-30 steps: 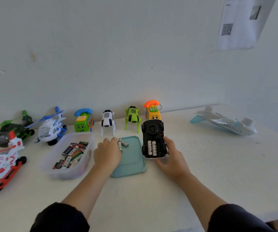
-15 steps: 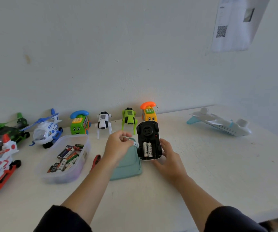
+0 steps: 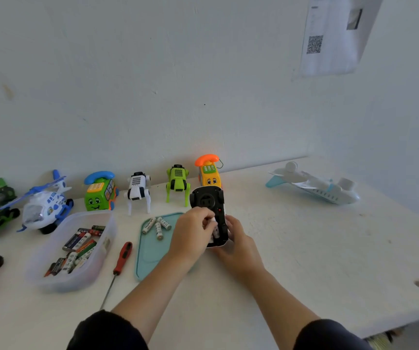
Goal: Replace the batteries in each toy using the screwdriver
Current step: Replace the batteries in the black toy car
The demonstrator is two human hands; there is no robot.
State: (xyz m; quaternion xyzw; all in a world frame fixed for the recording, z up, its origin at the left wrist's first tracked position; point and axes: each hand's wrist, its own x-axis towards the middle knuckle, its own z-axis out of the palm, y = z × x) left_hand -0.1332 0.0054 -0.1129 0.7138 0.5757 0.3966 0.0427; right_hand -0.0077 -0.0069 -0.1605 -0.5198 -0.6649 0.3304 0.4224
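Glossy plastic toy car [image 3: 207, 201], matt table [image 3: 304, 248]

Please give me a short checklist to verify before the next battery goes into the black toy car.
1. Black toy car lies underside up, steadied by right hand: ok.
2. Left hand is at the battery bay: ok.
3. Battery seated the correct way round: cannot tell, fingers hide it.
4. Spare batteries lie on the teal lid: ok.
5. Screwdriver lies beside the lid: ok.
6. Bay cover located: cannot tell.
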